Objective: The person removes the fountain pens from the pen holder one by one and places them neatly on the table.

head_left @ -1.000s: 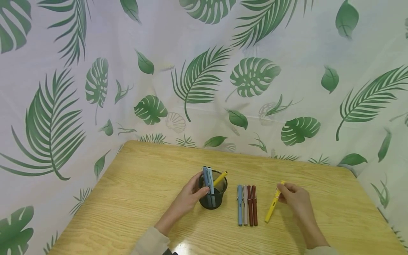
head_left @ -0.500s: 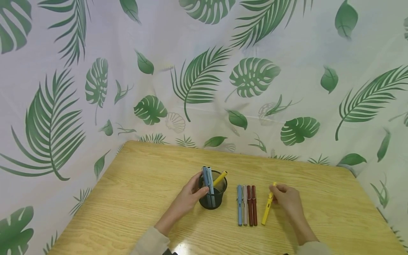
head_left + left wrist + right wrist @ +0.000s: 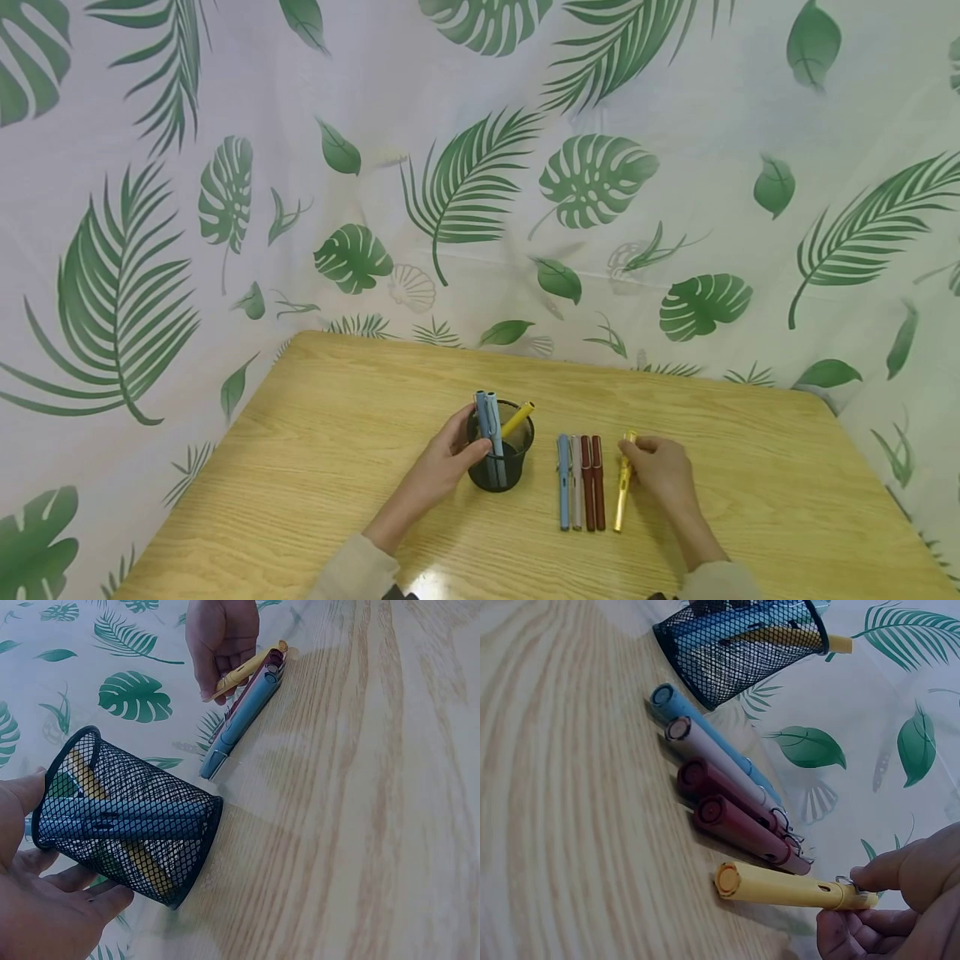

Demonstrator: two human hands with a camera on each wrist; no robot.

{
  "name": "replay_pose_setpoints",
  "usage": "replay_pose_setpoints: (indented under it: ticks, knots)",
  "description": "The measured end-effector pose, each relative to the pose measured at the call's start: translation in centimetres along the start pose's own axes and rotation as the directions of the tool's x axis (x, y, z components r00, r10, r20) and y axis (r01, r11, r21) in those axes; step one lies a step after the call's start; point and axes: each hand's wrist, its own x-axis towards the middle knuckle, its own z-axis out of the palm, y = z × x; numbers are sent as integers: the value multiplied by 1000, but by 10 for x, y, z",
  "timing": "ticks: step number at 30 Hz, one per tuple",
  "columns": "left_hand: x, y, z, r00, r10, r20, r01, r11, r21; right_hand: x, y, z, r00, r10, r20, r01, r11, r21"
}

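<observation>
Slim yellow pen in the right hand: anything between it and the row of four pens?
Nothing visible. Only bare wood-grain tabletop lies between the slim yellow pen, pinched by the right hand, and the nearest dark red pen.

Head view: even, soft light; white glare patch on the yellowish wood-grain tabletop, lower frame edge; sheen along the slim yellow cylindrical pen. Wrist views: dimmer, bluish, fine detail soft; faint shadow beside pen.

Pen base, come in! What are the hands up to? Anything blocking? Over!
Left hand holds pen cup. Right hand pinches yellow pen, beside four-pen row. Nothing seen between pen and row.
</observation>
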Motion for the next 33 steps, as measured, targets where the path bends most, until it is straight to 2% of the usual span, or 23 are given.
replay_pose_setpoints:
  ticks: [12, 33]
  knots:
    - [-1, 1, 0, 1000, -3, -2, 3, 1000, 25, 3, 0, 10, 1000, -22, -19, 19, 992, -127]
    - [-1, 0, 0, 1000, 0, -3, 0, 1000, 25, 1, -2, 18, 999, -46, -25, 41, 983, -180]
